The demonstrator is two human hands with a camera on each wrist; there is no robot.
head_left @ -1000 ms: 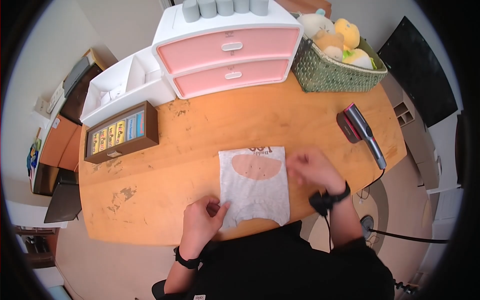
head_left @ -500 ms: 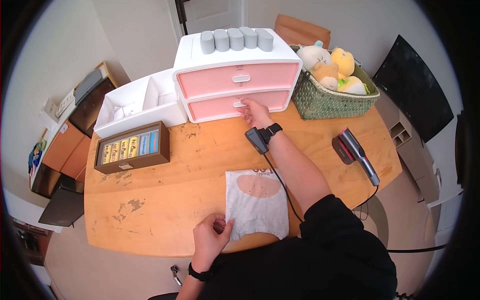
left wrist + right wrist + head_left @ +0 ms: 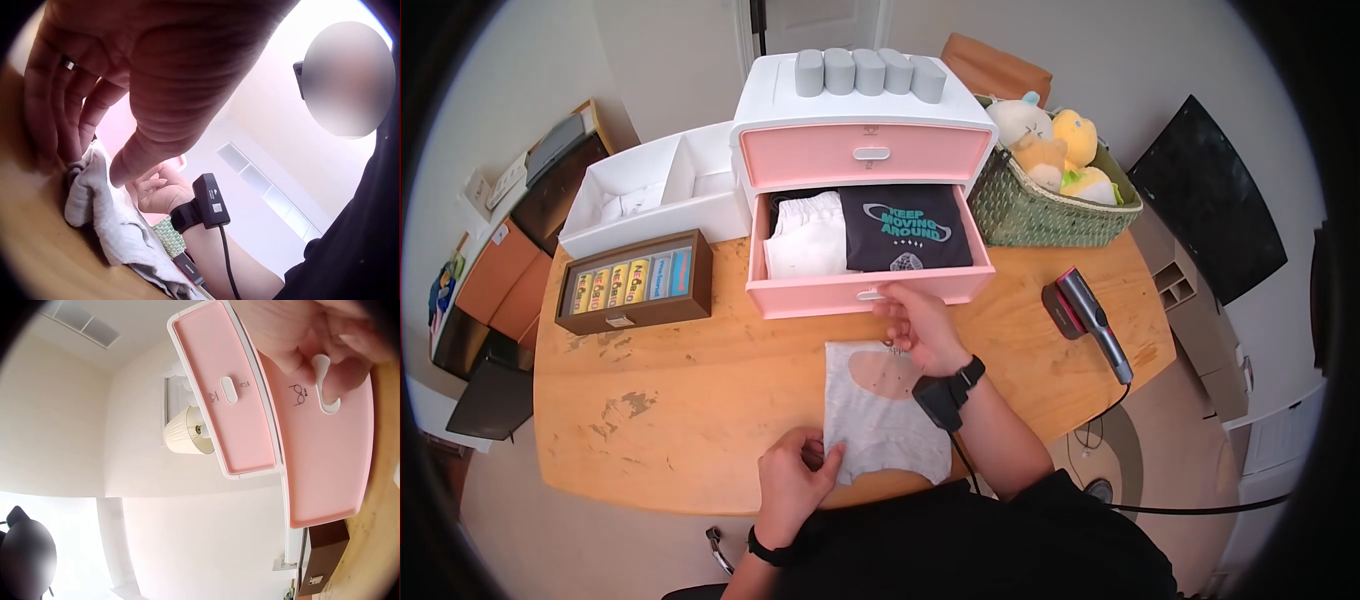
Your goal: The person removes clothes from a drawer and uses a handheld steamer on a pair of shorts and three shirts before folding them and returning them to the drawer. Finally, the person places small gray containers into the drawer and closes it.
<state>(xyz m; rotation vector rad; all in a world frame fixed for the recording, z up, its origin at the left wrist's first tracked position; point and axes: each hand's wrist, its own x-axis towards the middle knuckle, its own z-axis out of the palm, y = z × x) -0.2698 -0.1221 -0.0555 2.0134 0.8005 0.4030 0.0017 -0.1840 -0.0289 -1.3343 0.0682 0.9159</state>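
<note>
The lower pink drawer [image 3: 810, 298] of a white cabinet stands pulled out. My right hand [image 3: 927, 335] holds its white handle [image 3: 329, 405], thumb and fingers curled at it in the right wrist view. Inside lie folded white clothing [image 3: 808, 240] and a dark folded garment [image 3: 900, 225] printed "KEEP MOVING AROUND". A folded light grey T-shirt [image 3: 885, 440] with a pinkish print lies on the table below, partly covered by the right hand. At its left edge my left hand [image 3: 792, 478] pinches the cloth [image 3: 115, 222] between thumb and fingers.
The upper drawer [image 3: 800, 158] is shut, with several grey containers [image 3: 868, 74] on top of the cabinet. A brown box [image 3: 690, 290] and a white divided bin [image 3: 700, 222] stand left. To the right are a basket [image 3: 1040, 220] of plush toys and a corded hair-styling tool [image 3: 1090, 310].
My right hand has gone from beside the T-shirt to the lower drawer's handle and drawn the drawer out toward me, exposing the clothes. The left hand has stayed at the T-shirt's edge.
</note>
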